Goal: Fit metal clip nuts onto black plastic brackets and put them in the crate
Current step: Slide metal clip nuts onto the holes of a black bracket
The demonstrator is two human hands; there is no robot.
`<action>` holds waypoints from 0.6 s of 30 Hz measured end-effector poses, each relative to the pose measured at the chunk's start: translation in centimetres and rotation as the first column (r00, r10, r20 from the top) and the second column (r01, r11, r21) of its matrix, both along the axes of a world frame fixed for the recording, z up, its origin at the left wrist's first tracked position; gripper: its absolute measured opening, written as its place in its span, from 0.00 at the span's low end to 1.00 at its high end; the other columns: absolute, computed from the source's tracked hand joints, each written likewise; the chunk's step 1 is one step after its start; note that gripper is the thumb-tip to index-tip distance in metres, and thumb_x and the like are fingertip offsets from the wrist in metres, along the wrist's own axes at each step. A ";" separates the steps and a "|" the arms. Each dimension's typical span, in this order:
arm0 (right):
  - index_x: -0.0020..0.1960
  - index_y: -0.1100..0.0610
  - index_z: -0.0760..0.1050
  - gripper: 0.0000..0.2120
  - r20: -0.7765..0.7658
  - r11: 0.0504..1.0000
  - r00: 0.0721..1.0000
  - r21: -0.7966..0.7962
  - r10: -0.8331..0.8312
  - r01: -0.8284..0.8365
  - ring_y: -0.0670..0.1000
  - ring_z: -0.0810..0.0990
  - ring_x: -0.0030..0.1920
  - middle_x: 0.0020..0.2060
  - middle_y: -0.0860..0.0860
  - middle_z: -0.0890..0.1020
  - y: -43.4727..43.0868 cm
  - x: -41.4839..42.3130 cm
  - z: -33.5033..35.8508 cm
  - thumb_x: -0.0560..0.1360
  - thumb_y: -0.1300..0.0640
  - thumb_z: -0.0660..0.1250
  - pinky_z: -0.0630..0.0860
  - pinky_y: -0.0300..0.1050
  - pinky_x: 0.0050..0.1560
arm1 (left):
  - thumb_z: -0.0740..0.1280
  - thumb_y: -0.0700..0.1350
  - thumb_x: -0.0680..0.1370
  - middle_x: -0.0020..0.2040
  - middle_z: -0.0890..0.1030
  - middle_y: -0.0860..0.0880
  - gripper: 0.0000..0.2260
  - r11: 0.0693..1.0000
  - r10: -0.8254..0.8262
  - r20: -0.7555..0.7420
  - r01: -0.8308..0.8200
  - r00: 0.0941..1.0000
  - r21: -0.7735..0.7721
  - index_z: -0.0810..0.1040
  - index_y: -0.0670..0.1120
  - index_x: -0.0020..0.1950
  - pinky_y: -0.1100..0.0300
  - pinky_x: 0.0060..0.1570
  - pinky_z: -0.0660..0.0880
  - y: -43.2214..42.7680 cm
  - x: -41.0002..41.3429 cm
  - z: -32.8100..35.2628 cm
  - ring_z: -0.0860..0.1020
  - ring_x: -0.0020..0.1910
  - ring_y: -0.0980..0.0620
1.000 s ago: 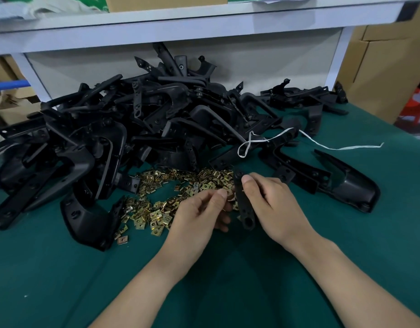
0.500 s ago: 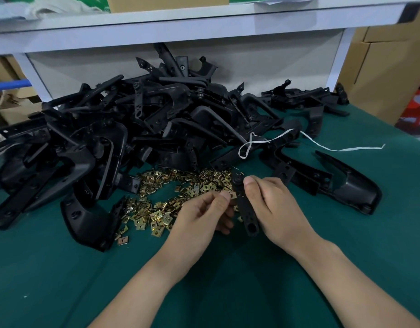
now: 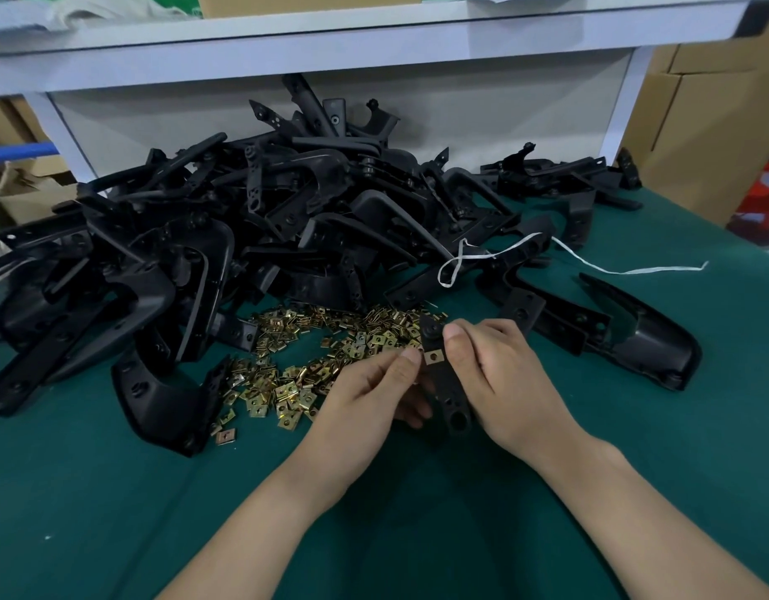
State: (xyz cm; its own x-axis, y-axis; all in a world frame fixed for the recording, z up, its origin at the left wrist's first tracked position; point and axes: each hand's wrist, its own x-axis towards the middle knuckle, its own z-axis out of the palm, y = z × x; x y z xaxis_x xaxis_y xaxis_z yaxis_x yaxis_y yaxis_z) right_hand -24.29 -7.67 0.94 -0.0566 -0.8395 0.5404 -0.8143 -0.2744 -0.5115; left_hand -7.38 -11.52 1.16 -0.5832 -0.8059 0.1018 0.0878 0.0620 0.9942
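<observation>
My right hand (image 3: 499, 374) grips a narrow black plastic bracket (image 3: 449, 396) that stands nearly upright above the green table. A brass clip nut (image 3: 433, 356) sits on the bracket's left edge, just below its upper end. My left hand (image 3: 374, 391) pinches that clip nut between thumb and forefinger. Behind the hands lies a loose heap of brass clip nuts (image 3: 313, 361). A big pile of black brackets (image 3: 252, 236) fills the back of the table. No crate is in view.
A white string (image 3: 590, 264) trails over the brackets at the right. A large black bracket (image 3: 633, 339) lies right of my hands. A white shelf (image 3: 330, 49) overhangs the pile. Cardboard boxes (image 3: 711, 123) stand beyond the table's right edge.
The clip nut, earlier hidden by my left fingers, now shows seated on the bracket's edge. Both hands have stayed in nearly the same spot.
</observation>
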 end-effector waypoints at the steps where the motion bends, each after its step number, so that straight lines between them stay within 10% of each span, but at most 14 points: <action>1: 0.38 0.43 0.59 0.17 -0.005 1.000 1.000 -0.009 -0.002 0.002 0.48 0.72 0.35 0.29 0.45 0.71 0.0 0.0 0.0 0.85 0.46 0.45 0.65 0.39 0.61 | 0.60 0.50 0.84 0.43 0.82 0.45 0.16 1.000 -0.008 0.002 0.008 1.000 -0.010 0.82 0.41 0.50 0.59 0.40 0.77 0.0 0.0 0.0 0.79 0.39 0.51; 18: 0.40 0.51 0.66 0.19 -0.028 0.999 0.999 -0.040 -0.015 0.014 0.48 0.72 0.34 0.29 0.46 0.73 0.1 0.0 0.3 0.85 0.48 0.46 0.67 0.44 0.60 | 0.64 0.56 0.81 0.42 0.81 0.48 0.15 0.999 -0.033 -0.015 0.033 0.999 -0.019 0.82 0.48 0.46 0.60 0.40 0.77 0.0 0.1 0.1 0.79 0.39 0.51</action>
State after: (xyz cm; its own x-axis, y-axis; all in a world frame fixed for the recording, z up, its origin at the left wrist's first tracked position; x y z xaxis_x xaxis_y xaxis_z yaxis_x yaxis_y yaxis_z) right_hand -24.25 -7.53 1.27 -0.0530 -0.8162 0.5753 -0.8323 -0.2822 -0.4771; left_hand -7.27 -11.50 1.22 -0.6078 -0.7841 0.1254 0.1051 0.0771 0.9915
